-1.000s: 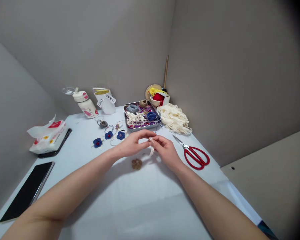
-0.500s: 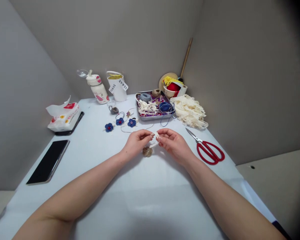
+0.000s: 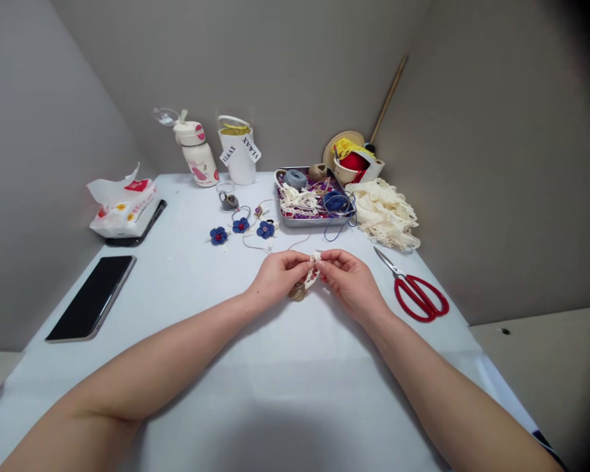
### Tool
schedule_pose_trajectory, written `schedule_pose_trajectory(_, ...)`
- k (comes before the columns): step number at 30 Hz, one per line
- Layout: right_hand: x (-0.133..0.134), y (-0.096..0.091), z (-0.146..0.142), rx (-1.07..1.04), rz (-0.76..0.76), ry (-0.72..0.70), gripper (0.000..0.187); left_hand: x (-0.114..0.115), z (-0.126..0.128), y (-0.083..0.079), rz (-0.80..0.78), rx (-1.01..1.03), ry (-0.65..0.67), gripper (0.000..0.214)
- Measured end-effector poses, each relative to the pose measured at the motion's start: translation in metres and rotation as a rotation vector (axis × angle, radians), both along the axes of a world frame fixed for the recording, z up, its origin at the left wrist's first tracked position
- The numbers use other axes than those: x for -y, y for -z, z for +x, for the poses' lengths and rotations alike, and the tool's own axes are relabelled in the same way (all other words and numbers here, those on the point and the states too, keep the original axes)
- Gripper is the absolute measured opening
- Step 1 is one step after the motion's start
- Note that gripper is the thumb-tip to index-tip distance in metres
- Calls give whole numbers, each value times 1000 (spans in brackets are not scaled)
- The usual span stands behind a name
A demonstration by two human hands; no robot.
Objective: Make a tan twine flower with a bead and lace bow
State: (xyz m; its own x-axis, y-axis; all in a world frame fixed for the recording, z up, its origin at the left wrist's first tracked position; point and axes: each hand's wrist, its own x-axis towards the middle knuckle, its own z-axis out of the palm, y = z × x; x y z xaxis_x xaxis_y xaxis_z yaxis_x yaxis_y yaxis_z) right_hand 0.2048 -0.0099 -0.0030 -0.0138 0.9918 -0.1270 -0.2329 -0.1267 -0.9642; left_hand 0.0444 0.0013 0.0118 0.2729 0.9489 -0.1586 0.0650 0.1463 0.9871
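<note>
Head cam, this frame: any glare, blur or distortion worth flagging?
Head view: wide-angle distortion makes the wall lean and stretches the left forearm; the top right corner falls off into dark vignetting; light is soft, with only faint shadows on the table and no hard glare; the left hand and right hand look fairly sharp, but the lace strip between them is small and a little soft.

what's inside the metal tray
The metal tray holds cream lace trim, a grey yarn ball, a blue one, a twine ball and purple scraps; its floor is hidden.
</note>
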Motion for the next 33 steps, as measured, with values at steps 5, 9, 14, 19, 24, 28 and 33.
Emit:
schedule_pose_trajectory(5,0,-1,2,-4,33,35,29,2,0,-4,61,-49,-14,20)
schedule_pose_trajectory(9,2,-3,1,40,48,38,30,2,1,-2,78,-54,-21,19)
schedule_pose_trajectory(14,6,-5,-1,138,121,73,29,2,1,1,89,-70,-19,19)
schedule_pose_trajectory(19,8,-2,-2,313,268,103,23,2,-2,4,163,-140,-22,20)
schedule_pose_trajectory(24,11,-3,-2,443,354,122,20,4,-3,3,180,-184,9,21)
schedule_pose_trajectory(28,13,-6,-2,548,422,139,17,5,-4,1,241,-244,57,23)
schedule_pose_trajectory(33,15,-7,-1,604,476,157,13,5,-4,0,351,-295,105,19)
